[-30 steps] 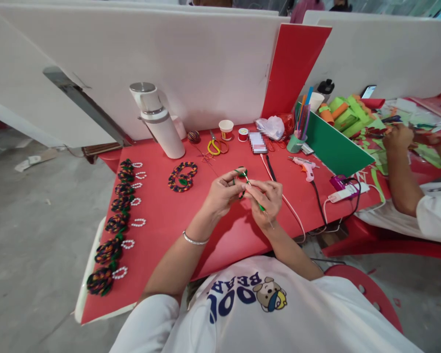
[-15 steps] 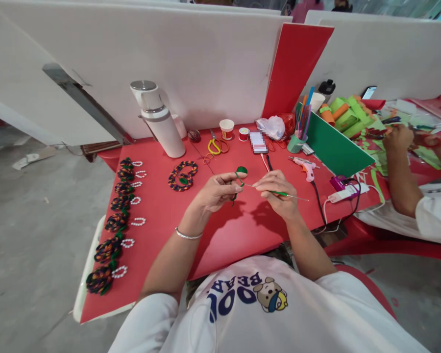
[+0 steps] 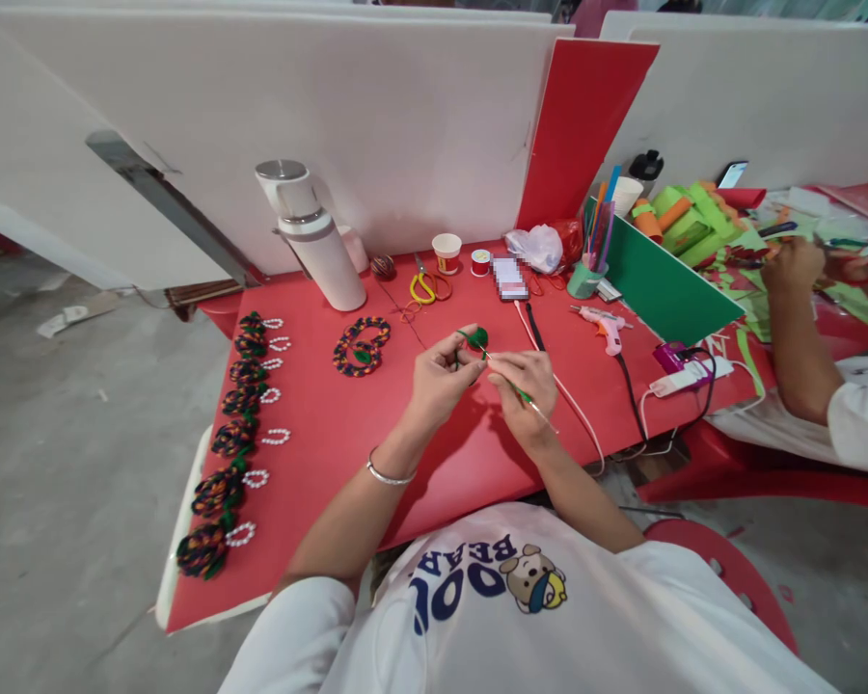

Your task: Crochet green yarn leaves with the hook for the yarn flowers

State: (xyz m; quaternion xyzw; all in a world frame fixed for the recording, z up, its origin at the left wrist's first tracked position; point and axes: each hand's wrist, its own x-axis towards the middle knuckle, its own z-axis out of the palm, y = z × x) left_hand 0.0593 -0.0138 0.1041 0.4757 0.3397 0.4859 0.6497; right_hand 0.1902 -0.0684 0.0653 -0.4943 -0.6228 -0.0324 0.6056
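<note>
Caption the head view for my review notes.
Above the red table, the left hand pinches green yarn while the right hand steadies a green-handled hook against it.

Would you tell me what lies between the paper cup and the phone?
The head view shows a small red cylinder between the paper cup and the phone.

Glossy red tabletop (image 3: 318, 434); smooth flask (image 3: 325, 255), shiny metallic lid (image 3: 282, 172).

1 phone screen (image 3: 510, 277) (pixelated) is unreadable.
</note>
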